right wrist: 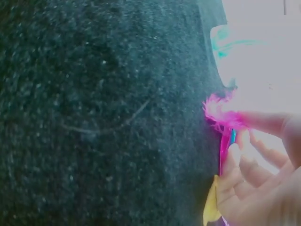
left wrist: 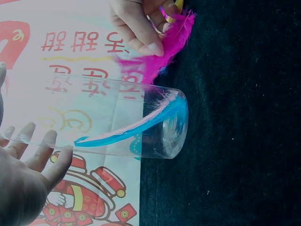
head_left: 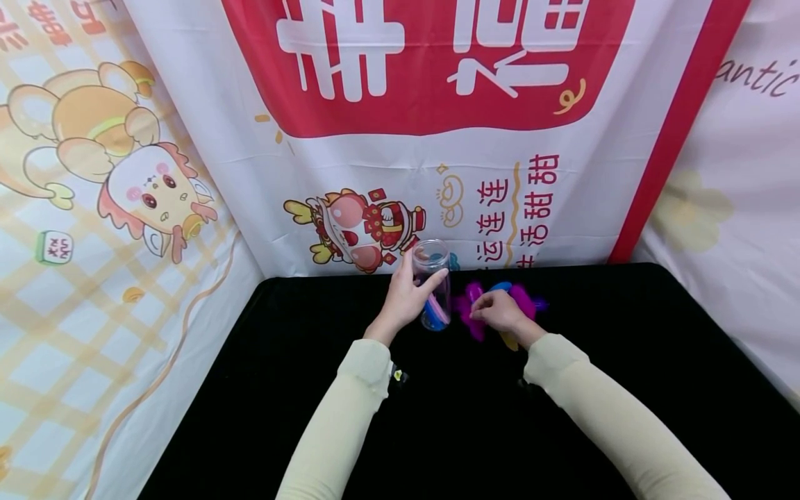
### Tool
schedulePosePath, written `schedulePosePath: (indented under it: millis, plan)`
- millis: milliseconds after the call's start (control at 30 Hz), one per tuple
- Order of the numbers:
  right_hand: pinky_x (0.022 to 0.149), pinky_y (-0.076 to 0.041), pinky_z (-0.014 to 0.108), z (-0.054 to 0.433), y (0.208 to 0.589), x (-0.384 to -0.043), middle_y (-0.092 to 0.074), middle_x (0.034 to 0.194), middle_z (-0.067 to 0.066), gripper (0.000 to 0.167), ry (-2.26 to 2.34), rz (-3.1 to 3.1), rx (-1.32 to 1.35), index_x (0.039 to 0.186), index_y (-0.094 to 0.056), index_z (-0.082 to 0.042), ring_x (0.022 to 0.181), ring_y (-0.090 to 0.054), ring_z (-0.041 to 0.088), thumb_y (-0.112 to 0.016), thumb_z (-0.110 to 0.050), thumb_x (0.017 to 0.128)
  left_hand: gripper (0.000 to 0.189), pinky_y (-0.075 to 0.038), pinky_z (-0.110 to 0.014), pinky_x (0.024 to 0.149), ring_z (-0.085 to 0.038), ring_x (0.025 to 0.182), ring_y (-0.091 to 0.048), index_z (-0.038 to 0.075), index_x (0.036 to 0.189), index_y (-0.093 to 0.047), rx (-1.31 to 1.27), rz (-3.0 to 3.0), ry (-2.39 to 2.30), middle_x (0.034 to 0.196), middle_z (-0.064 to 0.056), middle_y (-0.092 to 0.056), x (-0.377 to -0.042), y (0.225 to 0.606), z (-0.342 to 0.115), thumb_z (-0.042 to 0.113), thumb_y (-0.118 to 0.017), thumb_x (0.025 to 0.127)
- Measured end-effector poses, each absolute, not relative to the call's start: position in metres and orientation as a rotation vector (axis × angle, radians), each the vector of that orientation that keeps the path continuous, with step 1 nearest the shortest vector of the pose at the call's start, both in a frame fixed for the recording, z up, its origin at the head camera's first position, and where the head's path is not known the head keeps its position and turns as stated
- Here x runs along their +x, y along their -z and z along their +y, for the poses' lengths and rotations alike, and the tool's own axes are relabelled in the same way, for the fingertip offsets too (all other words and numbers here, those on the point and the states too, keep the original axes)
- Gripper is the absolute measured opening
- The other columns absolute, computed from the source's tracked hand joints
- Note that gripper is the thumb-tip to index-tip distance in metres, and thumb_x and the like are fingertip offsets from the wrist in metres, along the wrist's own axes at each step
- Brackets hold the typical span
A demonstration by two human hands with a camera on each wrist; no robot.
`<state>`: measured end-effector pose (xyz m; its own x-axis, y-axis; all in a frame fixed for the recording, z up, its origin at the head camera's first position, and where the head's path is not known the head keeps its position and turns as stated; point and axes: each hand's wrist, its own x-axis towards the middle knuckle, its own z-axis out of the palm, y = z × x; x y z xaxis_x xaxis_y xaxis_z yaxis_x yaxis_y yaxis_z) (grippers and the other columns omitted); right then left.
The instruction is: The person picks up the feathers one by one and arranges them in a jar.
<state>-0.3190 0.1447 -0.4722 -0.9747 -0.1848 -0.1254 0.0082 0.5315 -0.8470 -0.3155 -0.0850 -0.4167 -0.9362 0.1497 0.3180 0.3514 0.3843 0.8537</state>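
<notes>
My left hand [head_left: 403, 297] grips a clear jar [head_left: 442, 295] from its left side, fingers and thumb around the upper half. The jar stands upright near the back of the black table, its mouth facing up. Inside lean a blue feather [left wrist: 113, 136] and a pale pink feather [left wrist: 136, 123]. Just right of the jar, my right hand [head_left: 500, 310] pinches a magenta feather [left wrist: 176, 43] between thumb and fingers. Around that hand lie more magenta feathers [head_left: 523, 298], a blue feather [head_left: 501, 285] and a yellow feather [head_left: 509, 342], partly covered by the hand.
The black-covered table [head_left: 450, 430] ends at a hanging white and red printed cloth [head_left: 400, 160] behind the jar. Printed cloths hang on the left [head_left: 75, 278] and on the right [head_left: 737, 229] too.
</notes>
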Motion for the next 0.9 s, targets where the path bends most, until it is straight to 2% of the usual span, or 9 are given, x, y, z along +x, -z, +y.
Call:
schedulePosePath:
  millis: [333,633,900]
  plan:
    - [0.079,-0.058,0.037,0.153,0.467,-0.317,-0.069,0.102,0.013,0.013,1.531,2.501,-0.148,0.103,-0.072,0.006,0.083,-0.064,0.018,-0.069,-0.004,0.096,0.073,-0.052,-0.047,0.103,-0.024,0.133,-0.052,0.017,0.151,-0.038,-0.463,-2.439,1.567,0.143,-0.008,-0.051,-0.315,0.416,-0.085,0.049,-0.071,0.095]
    - [0.066,-0.054,0.032,0.157,0.462,-0.319,-0.07,0.092,0.012,0.016,1.545,2.425,-0.102,0.107,-0.069,0.005,0.077,-0.064,0.02,-0.068,-0.009,0.098,0.074,-0.052,-0.047,0.103,-0.024,0.134,-0.051,0.017,0.152,-0.037,-0.463,-2.446,1.571,0.147,-0.009,-0.048,-0.314,0.415,-0.085,0.05,-0.072,0.094]
    - [0.071,-0.058,0.034,0.157,0.465,-0.32,-0.072,0.094,0.009,0.017,1.521,2.404,-0.123,0.105,-0.072,0.003,0.079,-0.065,0.017,-0.07,-0.011,0.097,0.074,-0.051,-0.046,0.103,-0.023,0.133,-0.051,0.018,0.151,-0.038,-0.452,-2.449,1.576,0.143,-0.008,-0.049,-0.315,0.416,-0.085,0.051,-0.072,0.094]
